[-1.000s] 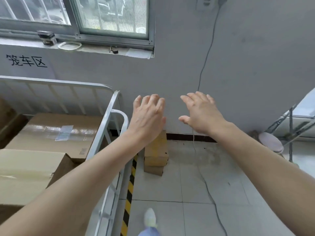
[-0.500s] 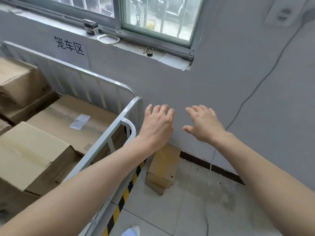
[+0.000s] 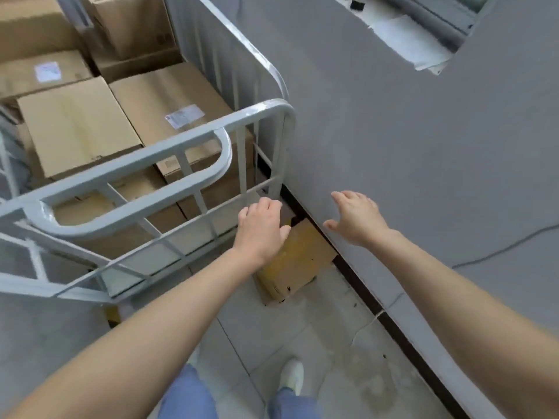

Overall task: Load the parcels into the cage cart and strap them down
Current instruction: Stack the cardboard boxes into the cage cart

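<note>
left hand [image 3: 261, 229] and right hand [image 3: 357, 220] are spread, fingers apart, holding nothing. they hover over the parcel [image 3: 299, 261], one toward each side, apparently to clamp its flanks. the parcel lies on the floor [image 3: 302, 328] between the cage cart [image 3: 181, 140] and the wall [image 3: 393, 146]. other boxes [image 3: 163, 95] sit inside the cart.

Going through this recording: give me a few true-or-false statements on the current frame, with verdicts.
The left hand and the right hand hold nothing. True.
The yellowish cardboard parcel lies inside the grey metal cage cart. False: it lies on the tiled floor outside the cart, by the wall.
Brown cardboard boxes sit inside the cart. True.
A strap runs across those boxes. False: no strap is visible.
</note>
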A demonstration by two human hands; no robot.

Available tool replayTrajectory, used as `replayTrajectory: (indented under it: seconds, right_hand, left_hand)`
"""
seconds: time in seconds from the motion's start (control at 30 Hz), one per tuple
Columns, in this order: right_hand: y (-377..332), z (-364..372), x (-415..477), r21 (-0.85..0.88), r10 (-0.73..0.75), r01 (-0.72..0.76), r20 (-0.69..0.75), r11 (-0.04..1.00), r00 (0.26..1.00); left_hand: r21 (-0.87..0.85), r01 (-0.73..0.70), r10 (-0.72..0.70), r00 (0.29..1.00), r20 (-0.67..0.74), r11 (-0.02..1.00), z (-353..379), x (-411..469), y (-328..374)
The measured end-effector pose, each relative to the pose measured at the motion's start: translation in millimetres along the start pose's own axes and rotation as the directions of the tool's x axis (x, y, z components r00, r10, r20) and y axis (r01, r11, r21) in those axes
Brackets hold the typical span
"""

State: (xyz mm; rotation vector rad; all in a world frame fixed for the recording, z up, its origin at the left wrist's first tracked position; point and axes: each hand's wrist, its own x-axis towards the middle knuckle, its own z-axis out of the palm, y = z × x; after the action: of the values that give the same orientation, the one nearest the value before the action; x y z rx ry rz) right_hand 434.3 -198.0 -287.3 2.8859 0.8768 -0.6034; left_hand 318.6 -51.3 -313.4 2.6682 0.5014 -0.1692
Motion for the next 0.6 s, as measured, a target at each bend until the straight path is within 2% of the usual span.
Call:
replayTrajectory:
  seconds: [0.13,0.3,0.43,0.6]
  right_hand:
    - [32.4,65.1,42.2,0.069,0.008,-0.015,0.105,0.998,0.994]
    - [66.0,161.2,104.2,0.136,0.07,-0.104,0.234,0.985,0.97]
    - [89.3,235.8,155.6,0.15,0.11,-0.155,0.275,0.976,0.955]
    - [104.8,311.3,208.0,0.241,0.159,-0.228,0.274,0.943,0.948]
  left_hand:
    - [-0.13,0.228,-0.214,0.97,0.115,0.965,76.2,20.9,-8.4]
    - [-0.253,0.465,-0.413,0.881,0.231,0.849,174.3,54.1,-32.3]
    - [-0.361,0.642,-0.558,0.767,0.318,0.677,253.8,83.3,-58.5]
    - [-0.464,0.815,-0.683,0.558,0.472,0.346,334.7,116.3,-87.8]
